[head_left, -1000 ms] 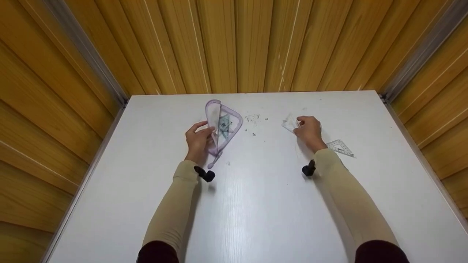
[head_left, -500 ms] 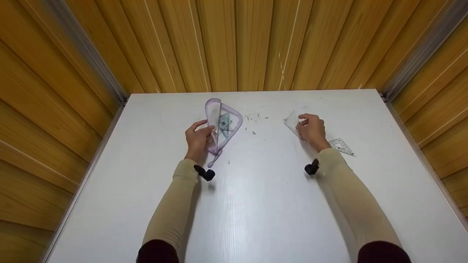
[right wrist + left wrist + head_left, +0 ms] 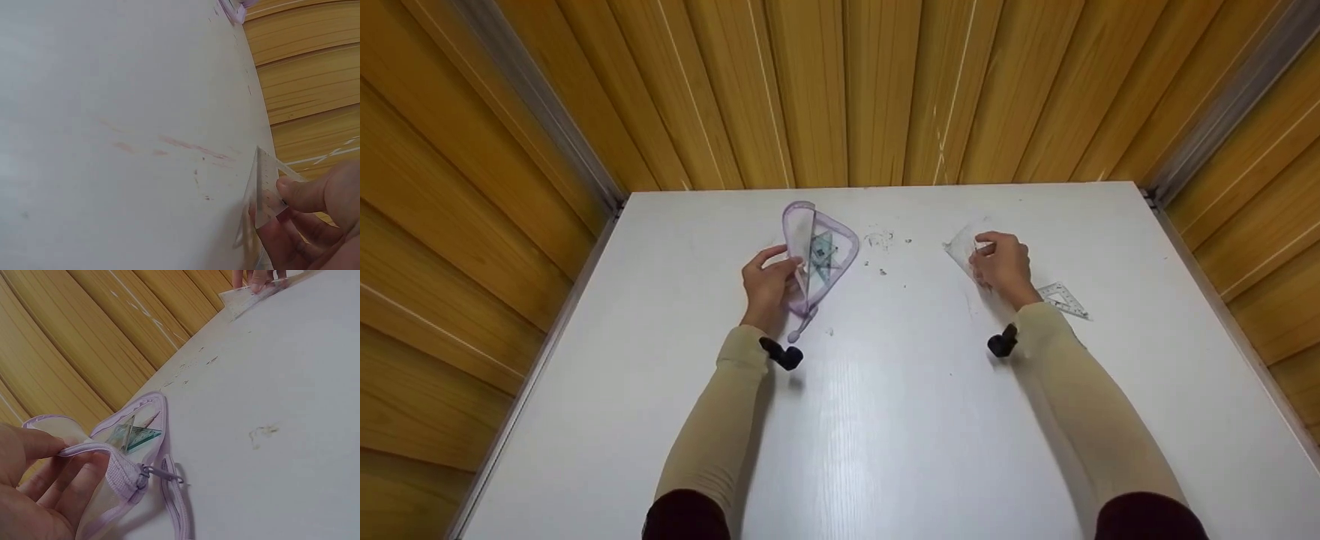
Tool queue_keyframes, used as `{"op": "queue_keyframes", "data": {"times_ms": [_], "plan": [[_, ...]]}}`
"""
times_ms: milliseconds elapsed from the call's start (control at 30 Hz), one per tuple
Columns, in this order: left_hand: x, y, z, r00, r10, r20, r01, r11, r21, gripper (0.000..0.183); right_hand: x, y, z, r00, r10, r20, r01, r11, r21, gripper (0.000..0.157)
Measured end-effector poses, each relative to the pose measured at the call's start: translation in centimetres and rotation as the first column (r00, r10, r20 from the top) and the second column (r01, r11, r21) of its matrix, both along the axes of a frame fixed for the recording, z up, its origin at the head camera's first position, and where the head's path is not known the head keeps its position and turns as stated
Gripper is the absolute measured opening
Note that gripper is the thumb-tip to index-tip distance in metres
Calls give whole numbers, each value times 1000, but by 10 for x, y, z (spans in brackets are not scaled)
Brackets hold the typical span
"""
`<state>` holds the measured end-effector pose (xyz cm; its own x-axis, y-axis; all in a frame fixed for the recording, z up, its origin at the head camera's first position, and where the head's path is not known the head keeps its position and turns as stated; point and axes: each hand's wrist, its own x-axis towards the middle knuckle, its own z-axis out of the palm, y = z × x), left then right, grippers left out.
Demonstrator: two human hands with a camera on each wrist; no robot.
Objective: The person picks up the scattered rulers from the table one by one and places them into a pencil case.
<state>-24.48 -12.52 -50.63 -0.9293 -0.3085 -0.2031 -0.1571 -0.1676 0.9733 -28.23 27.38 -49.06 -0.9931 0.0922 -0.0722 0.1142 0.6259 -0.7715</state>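
My left hand holds the near flap of a clear pouch with lilac zip edging, thumb on top. The pouch gapes, and a teal set square shows inside it with other thin pieces hard to make out. At the right, my right hand pinches a clear set square between thumb and fingers. Its printed scale shows in the right wrist view; part of it is hidden by the fingers. Beside the right wrist, another clear set square lies flat on the table.
The white table carries dark scuffs between the hands and faint reddish streaks near the right hand. Yellow wood-patterned panels stand behind it and along both sides. From the pouch's near end hangs a lilac strap.
My right hand has drawn slightly right with the clear set square, which has turned a little and shows more of its face. The left hand and pouch stay nearly still.
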Motion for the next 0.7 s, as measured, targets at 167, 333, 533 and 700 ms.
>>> {"op": "queue_keyframes", "data": {"times_ms": [167,333,533,700], "plan": [[0,0,0,1000,5,1,-5,1000,24,41,-2,0,5,1000,2,-11,-2,1000,31,42],[0,0,0,1000,-1,-10,2,999,35,41,-3,-1,11,1000,3,-3,-3,1000,-21,43],[2,1,0,999,-12,-40,14,999,48,42,-1,0,15,1000,4,-22,-5,997,-71,42],[2,1,-1,999,-9,-37,10,999,46,42,-1,0,17,999,13,-46,-16,997,-70,42]]}}
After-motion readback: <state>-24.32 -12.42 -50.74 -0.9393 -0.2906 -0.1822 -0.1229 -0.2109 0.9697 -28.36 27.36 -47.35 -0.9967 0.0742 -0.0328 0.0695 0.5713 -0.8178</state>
